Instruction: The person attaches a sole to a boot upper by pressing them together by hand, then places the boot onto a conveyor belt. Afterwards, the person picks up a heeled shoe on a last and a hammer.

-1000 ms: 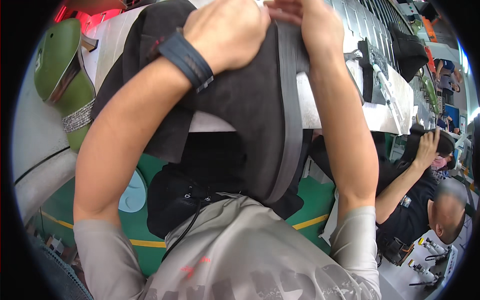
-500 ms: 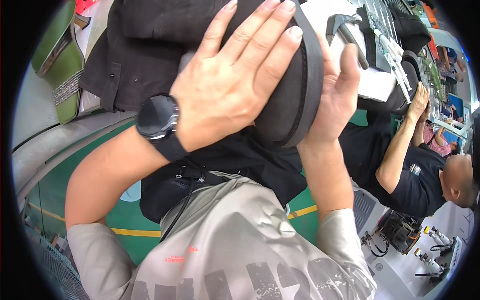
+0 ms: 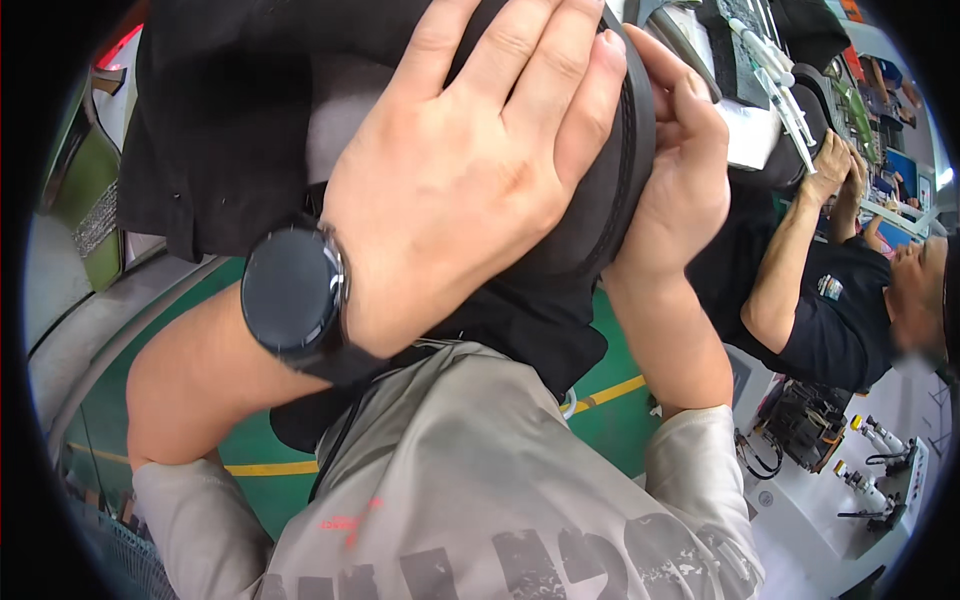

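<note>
A dark fabric-covered rounded piece (image 3: 585, 225) with a grey rubbery band along its edge fills the upper middle, close to the camera. My left hand (image 3: 460, 170) lies flat over its top, fingers spread and pressing down; a black round watch (image 3: 292, 292) sits on that wrist. My right hand (image 3: 675, 180) cups the piece from the right side, thumb and fingers wrapped on the banded edge. Loose black fabric (image 3: 210, 130) hangs off the piece to the left.
A green high-heeled shoe (image 3: 88, 200) stands at the far left. A person in a black shirt (image 3: 830, 310) works at the right beside a white bench (image 3: 735, 135) with tools. Small machines (image 3: 870, 470) sit at lower right. Green floor with a yellow line (image 3: 620, 390) lies below.
The dark piece has come closer to the camera. My left hand went from gripping its top to lying flat across it, and my right hand slid down to cup its right edge.
</note>
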{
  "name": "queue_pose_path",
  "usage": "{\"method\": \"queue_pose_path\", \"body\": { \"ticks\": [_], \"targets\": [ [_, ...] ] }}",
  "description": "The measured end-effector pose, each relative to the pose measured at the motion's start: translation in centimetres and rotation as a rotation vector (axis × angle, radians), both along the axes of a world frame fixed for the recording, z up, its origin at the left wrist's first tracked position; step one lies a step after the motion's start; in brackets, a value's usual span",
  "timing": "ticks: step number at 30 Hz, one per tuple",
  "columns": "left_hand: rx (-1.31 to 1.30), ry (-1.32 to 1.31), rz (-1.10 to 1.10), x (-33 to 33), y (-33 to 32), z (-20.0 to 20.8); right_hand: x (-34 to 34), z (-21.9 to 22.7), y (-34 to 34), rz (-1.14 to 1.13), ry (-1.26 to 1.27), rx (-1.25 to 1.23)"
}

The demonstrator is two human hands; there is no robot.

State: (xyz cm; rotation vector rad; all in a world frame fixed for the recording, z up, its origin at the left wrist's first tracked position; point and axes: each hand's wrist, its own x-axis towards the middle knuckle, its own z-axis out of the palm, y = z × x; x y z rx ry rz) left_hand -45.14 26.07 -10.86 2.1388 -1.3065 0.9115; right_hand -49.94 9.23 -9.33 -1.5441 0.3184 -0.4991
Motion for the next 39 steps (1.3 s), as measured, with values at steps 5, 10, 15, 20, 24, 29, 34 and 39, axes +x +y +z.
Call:
{"method": "queue_pose_path", "body": {
  "ticks": [5, 10, 15, 20, 24, 29, 34, 39],
  "targets": [
    [-0.068, -0.270, 0.046, 2.9, -2.2, -1.9, -1.6, -1.2, 0.2, 0.150, -0.066, 0.597],
    [-0.194, -0.444, 0.104, 3.4, -4.5, -3.5, -3.8, -1.5, 2.6, -0.035, -0.132, 0.096],
    [0.147, 0.092, 0.063, 1.6, -0.4, -1.7, -1.8, -2.6, 2.3, -0.004, -0.076, 0.214],
    [-0.263, 0.520, -0.007, -3.2, 3.0, -4.3, -3.0, -0.7, 7.8, 0.132, -0.063, 0.623],
    [-0.366, 0.925, -0.113, -4.7, 8.5, -3.8, -4.3, -2.4, 5.4, 0.361, 0.024, 0.624],
    [-0.437, 1.169, -0.044, -5.2, 10.3, -2.3, -2.9, -2.4, 3.4, 0.257, 0.110, 0.522],
    [-0.455, 1.397, -0.360, -4.6, 19.1, 3.8, -1.8, -2.8, -2.7, 0.597, 0.058, 0.870],
    [-0.380, 1.274, -0.647, -2.7, 23.2, 5.1, -3.6, -4.2, -2.8, 0.817, 0.145, 0.578]
  ]
}}
